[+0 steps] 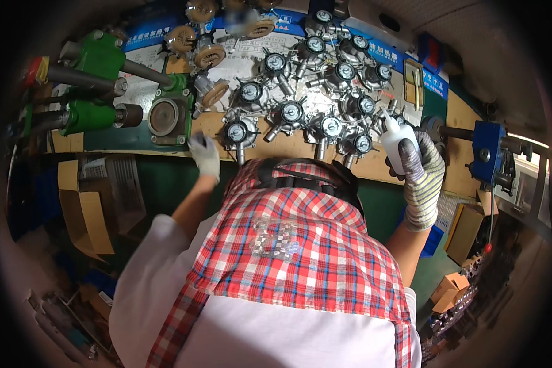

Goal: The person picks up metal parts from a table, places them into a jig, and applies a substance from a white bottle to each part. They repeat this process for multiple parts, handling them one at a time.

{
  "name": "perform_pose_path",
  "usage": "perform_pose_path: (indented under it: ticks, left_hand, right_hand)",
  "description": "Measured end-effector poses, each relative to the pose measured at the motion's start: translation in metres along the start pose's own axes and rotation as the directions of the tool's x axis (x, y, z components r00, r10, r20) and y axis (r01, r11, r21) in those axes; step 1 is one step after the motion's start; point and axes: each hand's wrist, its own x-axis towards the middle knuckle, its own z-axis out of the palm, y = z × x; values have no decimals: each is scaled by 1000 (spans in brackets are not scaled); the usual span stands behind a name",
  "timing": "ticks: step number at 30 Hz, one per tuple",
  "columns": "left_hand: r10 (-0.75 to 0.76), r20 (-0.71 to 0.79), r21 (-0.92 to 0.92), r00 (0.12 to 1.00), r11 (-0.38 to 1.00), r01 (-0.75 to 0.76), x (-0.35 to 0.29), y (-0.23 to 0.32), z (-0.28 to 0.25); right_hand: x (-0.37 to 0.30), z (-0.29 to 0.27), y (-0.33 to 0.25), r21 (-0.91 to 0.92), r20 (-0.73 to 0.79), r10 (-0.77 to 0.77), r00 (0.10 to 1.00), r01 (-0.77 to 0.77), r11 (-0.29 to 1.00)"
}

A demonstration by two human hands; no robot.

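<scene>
A: Where's the bottle?
B: White squeeze bottle (pixel 395 150) is in the right hand (pixel 424 181), above the near edge of the worktop (pixel 211 126), right end. Nozzle up, body leaning left.
A: Grip?
B: Gloved fingers wrapped around it.
A: Left?
B: Left hand (pixel 205 156), gloved too, is at the near edge, well apart from the right. Can't tell if it's closed or holding anything; fingertips blurred.
A: What's around them?
B: Metal housings (pixel 291 112) with round dark-rimmed faces, clustered between the hands and further back. Green fixture (pixel 165 118) with a round plate just beside the left hand, green press (pixel 98 61) further left. Brown wheel-like parts (pixel 210 56) back left. Shallow tray (pixel 414 86) back right. Blue device (pixel 487 150) right of the bottle.
A: Below?
B: Open cardboard box (pixel 95 214), lower left.
</scene>
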Motion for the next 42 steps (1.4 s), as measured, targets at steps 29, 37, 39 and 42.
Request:
perform_pose_path:
  ticks: [29,37,39,42]
  left_hand:
    - [248,761,-183,600,969,-168,-83,300,-139]
    - [172,980,-1,99,504,-864,-101,447,-132]
    - [375,927,-247,-18,574,-781,-99,420,-128]
    - [462,868,-429,-181,513,-743,-90,413,-117]
  right_hand:
    - [23,-53,8,48,529,-315,788,343,938]
    - [23,-64,17,-77,571,-472,671,616,784]
    - [25,-66,22,-109,588,-508,630,683,722]
    - [21,-64,21,-192,615,-501,608,732,653]
